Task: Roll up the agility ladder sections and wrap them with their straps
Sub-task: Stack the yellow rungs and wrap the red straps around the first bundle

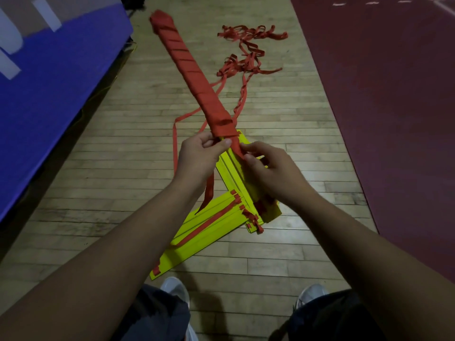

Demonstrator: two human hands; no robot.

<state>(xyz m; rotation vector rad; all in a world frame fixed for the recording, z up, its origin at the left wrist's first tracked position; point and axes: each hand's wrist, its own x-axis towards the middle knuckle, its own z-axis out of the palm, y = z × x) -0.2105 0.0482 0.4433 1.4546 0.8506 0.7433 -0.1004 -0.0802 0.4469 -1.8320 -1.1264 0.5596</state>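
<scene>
Wrapping step: left hand grips the strap-wound bundle, right hand fingers pinch the red strap; next, probably tucking its end

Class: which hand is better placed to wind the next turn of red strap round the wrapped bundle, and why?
Probably the right. The right hand pinches the strap where it leaves the bundle; the left hand grips the bundle's near end, steadying it.

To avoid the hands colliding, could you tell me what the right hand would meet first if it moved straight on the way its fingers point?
Probably the left hand, whose thumb holds the wrapped bundle just beyond the red strap the right hand pinches; depth is unclear.
</scene>
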